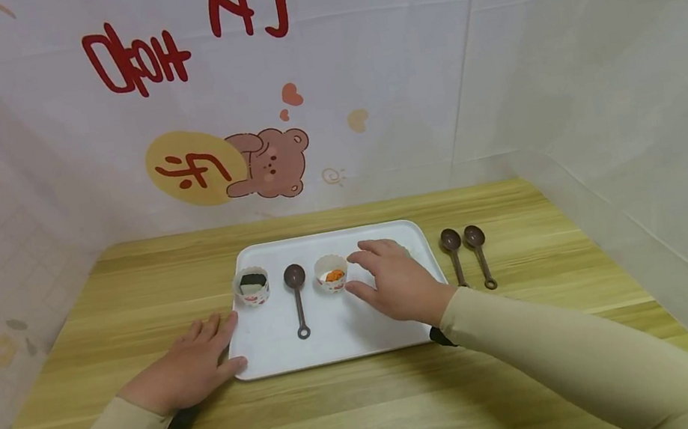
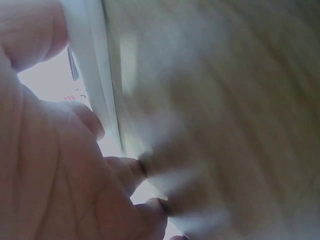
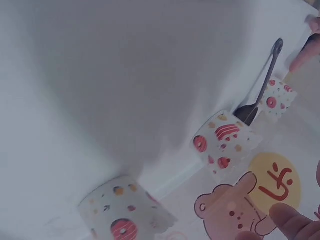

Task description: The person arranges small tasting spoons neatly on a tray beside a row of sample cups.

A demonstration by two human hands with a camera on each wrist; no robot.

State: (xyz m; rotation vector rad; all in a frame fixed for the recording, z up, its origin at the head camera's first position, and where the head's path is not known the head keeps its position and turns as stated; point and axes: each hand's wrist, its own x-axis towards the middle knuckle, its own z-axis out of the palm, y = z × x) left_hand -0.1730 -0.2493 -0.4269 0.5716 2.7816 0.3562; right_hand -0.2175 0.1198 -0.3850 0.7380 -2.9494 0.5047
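- My right hand [image 1: 399, 281] hung over the right half of the white tray [image 1: 343, 332], thumb and fingers spread, nothing in hold.
- Middle cup [image 1: 333, 286]: midway along the tray, toward its far edge, just left of my right fingertips. Couldn't tell if touching.
- Right cup [image 3: 122, 212]: far right part of the tray, below my right hand.
- My left hand [image 1: 188, 366] lay at the tray's left edge, fingers fairly straight, thumb and index tips at the rim, not wrapped round it.
- Tray's long axis ran left to right; cups stood upright, mouths up.
- Tray spoon [image 1: 299, 304]: between left cup [image 1: 255, 299] and middle cup, bowl toward the tray's far edge, handle toward its near edge.
- Two spoons [image 1: 451, 240] lay right of the tray, bowls away from me; my sleeve [image 1: 543, 344] hid one handle's end.
- Orange bits [image 1: 333, 275] in middle cup; right cup's contents unclear, mostly hidden from the head view, cut off in the right wrist view.
- Left wrist view blurred.
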